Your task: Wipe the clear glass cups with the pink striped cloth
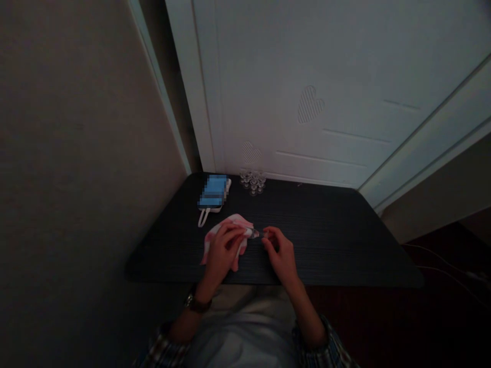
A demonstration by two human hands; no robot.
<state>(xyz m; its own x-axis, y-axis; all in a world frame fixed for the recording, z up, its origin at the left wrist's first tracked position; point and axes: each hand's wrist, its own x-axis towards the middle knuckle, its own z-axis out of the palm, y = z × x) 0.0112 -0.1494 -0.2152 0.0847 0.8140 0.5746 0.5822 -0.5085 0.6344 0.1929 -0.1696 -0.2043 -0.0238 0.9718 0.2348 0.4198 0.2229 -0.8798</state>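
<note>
Over the front part of the dark table, my left hand is closed on a pink and white cloth, whose loose corners hang below the wrist side. The cloth wraps the bowl end of a small stemmed glass. From the right, my right hand pinches the foot end of that glass between thumb and fingers. The glass lies sideways between both hands. Part of its bowl is hidden by the cloth.
Several small stemmed glasses stand grouped at the back of the dark table. Left of them lies a phone-like device with a blurred blue screen and a white strap. A white panel rises behind, a wall at left.
</note>
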